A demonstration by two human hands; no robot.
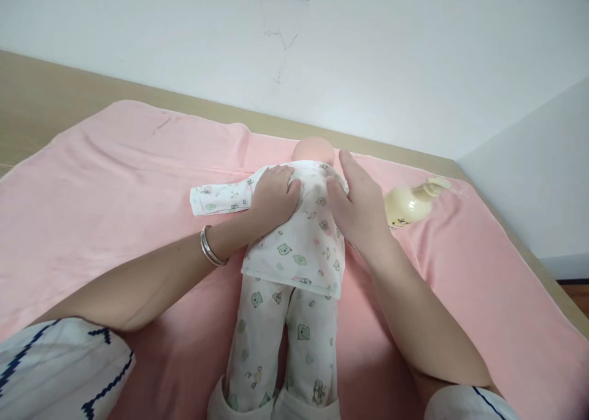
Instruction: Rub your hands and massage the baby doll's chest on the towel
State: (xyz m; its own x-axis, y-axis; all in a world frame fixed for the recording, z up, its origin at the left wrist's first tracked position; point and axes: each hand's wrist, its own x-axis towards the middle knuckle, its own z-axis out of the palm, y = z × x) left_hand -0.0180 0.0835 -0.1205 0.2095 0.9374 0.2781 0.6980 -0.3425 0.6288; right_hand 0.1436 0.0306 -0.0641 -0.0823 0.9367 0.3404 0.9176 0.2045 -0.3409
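Note:
A baby doll (299,248) in white printed pyjamas lies lengthwise on a pink towel (115,180), its bare head (313,150) at the far end and its legs toward me. My left hand (273,196), a silver bangle on its wrist, is cupped over the doll's left shoulder with its fingers curled on the cloth. My right hand (356,202) lies flat along the doll's right side, fingers stretched toward the head. One sleeve (218,199) sticks out to the left.
A pale yellow bottle (411,202) lies on its side on the towel just right of my right hand. The towel covers a wooden surface (37,94) that meets a white wall at the back and right.

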